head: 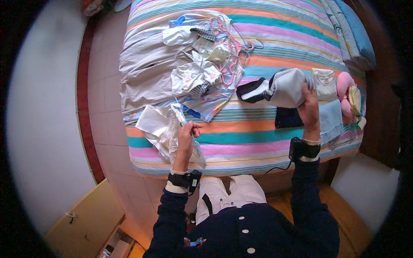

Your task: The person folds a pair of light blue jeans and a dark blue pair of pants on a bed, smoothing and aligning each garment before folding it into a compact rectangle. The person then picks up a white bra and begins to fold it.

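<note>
My left hand (186, 139) grips a white lace-trimmed garment (158, 124), which hangs down towards the bed's near edge. With my right hand (309, 108) I hold a grey garment (287, 87) by its right end; its black-and-white part (255, 90) stretches left over the striped bedspread (245, 138). A folded dark cloth (288, 117) lies just under the grey garment. Beside my right hand are a folded white garment (324, 84) and a folded light-blue cloth (330, 118).
Left of centre, several small garments (196, 75) and pink hangers (237, 46) lie heaped on beige trousers (145, 74). Pink (344, 84) and yellow (354, 99) items sit at the right. Folded bedding (351, 32) is stacked far right. An open cabinet door (85, 206) stands lower left.
</note>
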Available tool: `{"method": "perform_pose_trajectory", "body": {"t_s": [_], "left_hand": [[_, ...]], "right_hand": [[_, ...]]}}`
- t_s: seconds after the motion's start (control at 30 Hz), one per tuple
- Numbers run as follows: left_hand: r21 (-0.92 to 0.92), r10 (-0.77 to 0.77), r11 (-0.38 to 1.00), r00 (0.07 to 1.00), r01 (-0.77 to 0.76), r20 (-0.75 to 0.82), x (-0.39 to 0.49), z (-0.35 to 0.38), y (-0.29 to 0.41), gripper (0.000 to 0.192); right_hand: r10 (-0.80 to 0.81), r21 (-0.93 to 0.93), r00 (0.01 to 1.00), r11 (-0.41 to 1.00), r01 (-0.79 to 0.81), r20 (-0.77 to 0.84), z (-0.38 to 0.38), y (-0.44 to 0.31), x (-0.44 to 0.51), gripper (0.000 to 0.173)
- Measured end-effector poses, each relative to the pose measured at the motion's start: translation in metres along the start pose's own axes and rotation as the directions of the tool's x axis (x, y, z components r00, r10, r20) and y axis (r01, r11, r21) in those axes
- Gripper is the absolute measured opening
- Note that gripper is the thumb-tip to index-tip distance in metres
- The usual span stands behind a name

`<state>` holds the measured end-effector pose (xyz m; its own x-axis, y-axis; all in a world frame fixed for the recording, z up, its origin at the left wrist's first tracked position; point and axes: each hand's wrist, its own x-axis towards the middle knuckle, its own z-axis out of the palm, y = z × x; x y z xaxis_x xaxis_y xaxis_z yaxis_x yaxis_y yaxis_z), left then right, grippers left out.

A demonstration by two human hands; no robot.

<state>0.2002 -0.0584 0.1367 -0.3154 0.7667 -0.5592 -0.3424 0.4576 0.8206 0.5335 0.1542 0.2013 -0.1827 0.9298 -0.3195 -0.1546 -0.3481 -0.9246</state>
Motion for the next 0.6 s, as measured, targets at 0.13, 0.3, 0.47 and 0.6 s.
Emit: {"method": "perform_pose_trajectory", "body": {"t_s": [0.13, 0.3, 0.47, 0.6], "left_hand": [[0.029, 0.028, 0.999, 0.999, -0.027, -0.038, -0.007, 0.004, -0.004, 0.042], [-0.062, 0.06, 0.996, 0.996, -0.064, -0.067, -0.013, -0.009, -0.002, 0.041], [-0.052, 0.01, 0.999, 0.997, -0.014, -0.081, -0.011, -0.02, -0.004, 0.044], [-0.037, -0.055, 0.998, 0.998, 0.053, -0.035, -0.008, -0.014, -0.009, 0.045]], "right_hand": [[0.184, -0.538, 0.982, 0.833, -0.133, 0.041, -0.04, 0.037, 0.007, 0.033], [-0.011, -0.969, 0.997, 0.233, 0.075, 0.075, -0.042, 0.098, 0.017, 0.037], [0.059, -0.688, 0.907, 0.672, 0.274, 0.418, 0.052, 0.162, 0.051, 0.027], [0.09, -0.612, 0.897, 0.76, 0.219, 0.433, 0.147, 0.199, 0.076, 0.026]]}}
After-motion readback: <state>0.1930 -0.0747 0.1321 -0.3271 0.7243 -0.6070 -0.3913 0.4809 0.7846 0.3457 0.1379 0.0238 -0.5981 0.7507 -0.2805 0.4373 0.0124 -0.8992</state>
